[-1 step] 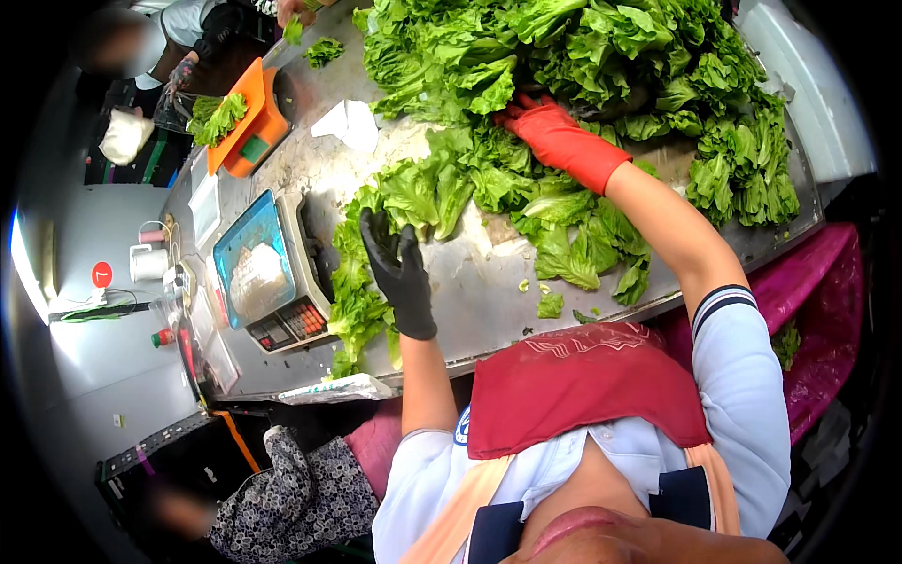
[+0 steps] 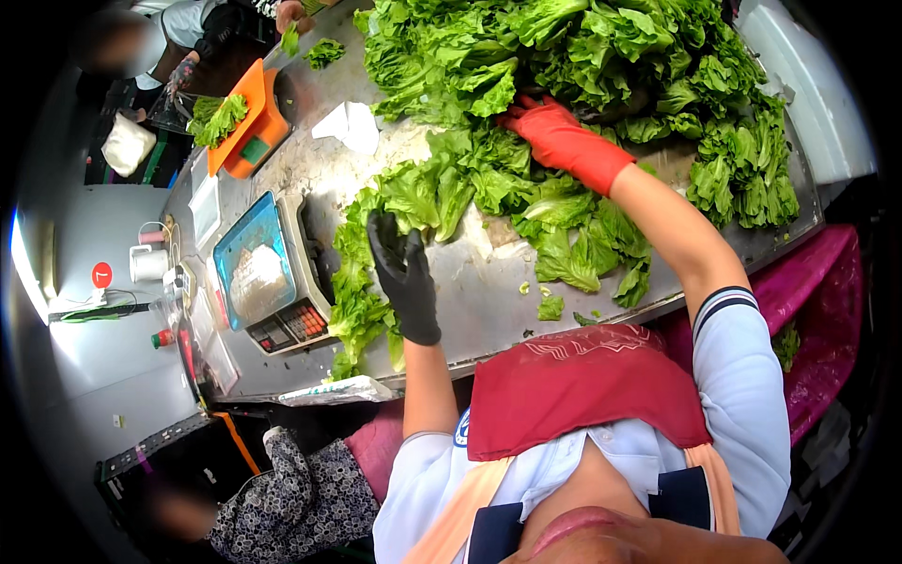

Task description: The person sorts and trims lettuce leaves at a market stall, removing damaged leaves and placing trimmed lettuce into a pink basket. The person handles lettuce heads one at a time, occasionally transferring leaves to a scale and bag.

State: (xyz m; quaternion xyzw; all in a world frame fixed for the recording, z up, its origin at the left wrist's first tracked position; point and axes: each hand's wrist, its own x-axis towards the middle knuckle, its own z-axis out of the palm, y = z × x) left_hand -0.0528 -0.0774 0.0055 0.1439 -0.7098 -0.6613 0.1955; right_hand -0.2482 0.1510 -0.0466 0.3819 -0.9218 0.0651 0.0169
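Observation:
My left hand [image 2: 404,282], in a black glove, hovers over the steel table beside a row of loose lettuce leaves [image 2: 352,310]. Its fingers are apart and hold nothing. Farther off, my right hand [image 2: 561,141], in a red glove, reaches into the near edge of a large heap of green lettuce [image 2: 620,56]. Those fingers look stretched out against the leaves, their tips partly hidden. More lettuce [image 2: 573,249] lies spread on the table just below my right wrist, with small scraps by the front edge.
To the left stands a scale with a blue tray [image 2: 254,263]; behind it is an orange scale [image 2: 249,127] bearing lettuce. White paper [image 2: 348,127] lies on the steel table [image 2: 470,315]. A magenta bag [image 2: 822,320] hangs at right. Other people stand at far left and lower left.
My left hand has shifted slightly right, its fingers a little closer together. My right hand has barely moved, and the lettuce lies as before.

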